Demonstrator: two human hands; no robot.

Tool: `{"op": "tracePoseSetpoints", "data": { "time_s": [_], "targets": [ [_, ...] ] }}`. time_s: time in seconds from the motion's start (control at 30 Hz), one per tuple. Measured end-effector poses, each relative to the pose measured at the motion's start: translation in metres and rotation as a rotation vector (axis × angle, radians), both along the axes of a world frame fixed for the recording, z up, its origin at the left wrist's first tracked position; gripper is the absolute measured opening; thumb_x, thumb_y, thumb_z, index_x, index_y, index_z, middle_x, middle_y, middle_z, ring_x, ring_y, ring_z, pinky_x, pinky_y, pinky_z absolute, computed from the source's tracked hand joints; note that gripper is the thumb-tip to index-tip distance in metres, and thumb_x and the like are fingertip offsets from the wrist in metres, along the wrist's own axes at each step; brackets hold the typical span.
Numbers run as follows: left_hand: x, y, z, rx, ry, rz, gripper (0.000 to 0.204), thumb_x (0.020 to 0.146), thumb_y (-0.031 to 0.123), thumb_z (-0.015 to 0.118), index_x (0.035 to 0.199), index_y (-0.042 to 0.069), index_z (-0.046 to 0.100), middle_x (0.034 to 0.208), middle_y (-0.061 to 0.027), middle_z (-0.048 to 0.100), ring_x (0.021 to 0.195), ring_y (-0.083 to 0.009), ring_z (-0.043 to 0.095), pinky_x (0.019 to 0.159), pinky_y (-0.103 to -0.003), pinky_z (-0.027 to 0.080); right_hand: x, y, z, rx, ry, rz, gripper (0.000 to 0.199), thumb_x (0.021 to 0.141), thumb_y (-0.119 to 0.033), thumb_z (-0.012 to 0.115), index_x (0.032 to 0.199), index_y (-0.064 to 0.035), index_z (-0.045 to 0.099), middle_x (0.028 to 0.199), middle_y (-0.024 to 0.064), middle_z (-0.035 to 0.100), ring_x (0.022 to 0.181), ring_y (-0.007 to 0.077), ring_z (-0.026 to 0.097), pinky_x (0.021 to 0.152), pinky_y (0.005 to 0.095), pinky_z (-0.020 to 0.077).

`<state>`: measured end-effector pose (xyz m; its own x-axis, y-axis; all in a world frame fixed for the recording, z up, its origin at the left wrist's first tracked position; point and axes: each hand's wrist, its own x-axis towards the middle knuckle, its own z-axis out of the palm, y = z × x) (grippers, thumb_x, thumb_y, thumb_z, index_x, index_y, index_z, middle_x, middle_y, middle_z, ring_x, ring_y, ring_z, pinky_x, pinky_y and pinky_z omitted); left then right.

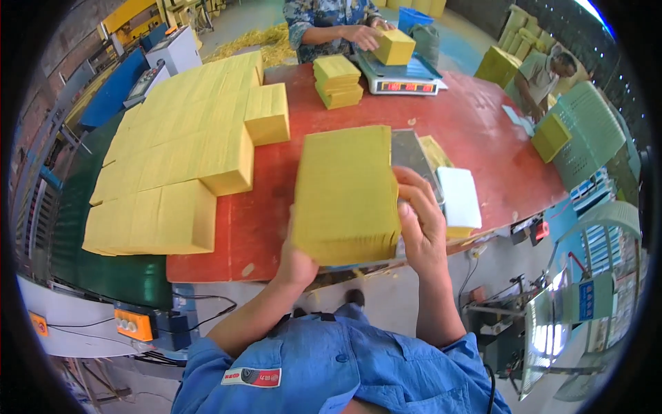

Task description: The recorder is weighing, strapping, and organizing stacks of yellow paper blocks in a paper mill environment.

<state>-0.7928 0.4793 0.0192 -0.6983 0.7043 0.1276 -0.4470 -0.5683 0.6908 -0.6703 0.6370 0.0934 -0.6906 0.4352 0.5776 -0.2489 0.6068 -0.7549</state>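
Observation:
A thick block of stacked yellow paper (348, 190) is held between my two hands over the near edge of the red table. My left hand (298, 261) grips its lower left side, with most of the fingers hidden behind the block. On the right side, my right hand (422, 224) presses with curled fingers and thumb. Behind the block, partly covered by it, lies a grey metal-topped scale or plate (412, 148). To its right are a smaller yellow stack (434, 150) and a white-topped stack of paper (459, 196).
Rows of yellow paper blocks (165, 145) fill the left side, reaching over a green surface (89, 272). Across the red table (496, 152), a co-worker's hands (369, 36) touch a yellow block (394, 47) on a digital scale (403, 84). A yellow stack (338, 81) stands beside it.

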Motion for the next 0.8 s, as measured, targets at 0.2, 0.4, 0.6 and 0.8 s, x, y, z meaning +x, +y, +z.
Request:
{"op": "tracePoseSetpoints", "data": {
  "time_s": [0.2, 0.4, 0.6, 0.8],
  "targets": [
    [0.012, 0.141, -0.002, 0.142, -0.390, -0.060, 0.041, 0.103, 0.034, 0.042, 0.134, 0.008, 0.047, 0.130, -0.0065, 0.056, 0.117, -0.0210, 0.057, 0.099, -0.038, 0.048, -0.026, 0.087, 0.020, 0.041, -0.189, -0.252, 0.029, 0.095, -0.017, 0.055, 0.119, 0.0005, 0.057, 0.130, 0.0235, 0.057, 0.119, 0.0355, 0.056, 0.100, 0.0401, 0.0430],
    [0.010, 0.175, -0.016, 0.130, -0.567, -0.035, 0.043, 0.103, 0.038, 0.042, 0.135, 0.009, 0.047, 0.132, -0.0079, 0.055, 0.120, -0.0220, 0.055, 0.101, -0.041, 0.047, -0.066, 0.138, 0.024, 0.264, -0.298, -0.069, 0.035, 0.093, -0.023, 0.059, 0.120, -0.0007, 0.059, 0.124, 0.0215, 0.060, 0.116, 0.0397, 0.055, 0.096, 0.0448, 0.0449],
    [0.046, 0.101, -0.018, 0.085, -0.843, -0.174, 0.055, 0.104, 0.040, 0.036, 0.139, -0.003, 0.042, 0.141, -0.0187, 0.048, 0.131, -0.0319, 0.047, 0.113, -0.046, 0.036, -0.077, 0.121, 0.021, 0.561, -0.333, 0.052, 0.038, 0.086, -0.023, 0.066, 0.117, -0.0023, 0.062, 0.126, 0.0198, 0.059, 0.119, 0.0385, 0.054, 0.100, 0.0469, 0.0411],
    [0.023, 0.033, -0.001, -0.138, -0.617, -0.179, 0.052, 0.104, 0.034, 0.036, 0.135, -0.006, 0.045, 0.140, -0.0221, 0.050, 0.133, -0.0337, 0.046, 0.114, -0.046, 0.034, -0.066, 0.102, 0.013, 0.713, -0.351, -0.046, 0.042, 0.080, -0.021, 0.071, 0.117, -0.0027, 0.063, 0.131, 0.0204, 0.056, 0.125, 0.0387, 0.049, 0.104, 0.0482, 0.0378]
  ]
}}
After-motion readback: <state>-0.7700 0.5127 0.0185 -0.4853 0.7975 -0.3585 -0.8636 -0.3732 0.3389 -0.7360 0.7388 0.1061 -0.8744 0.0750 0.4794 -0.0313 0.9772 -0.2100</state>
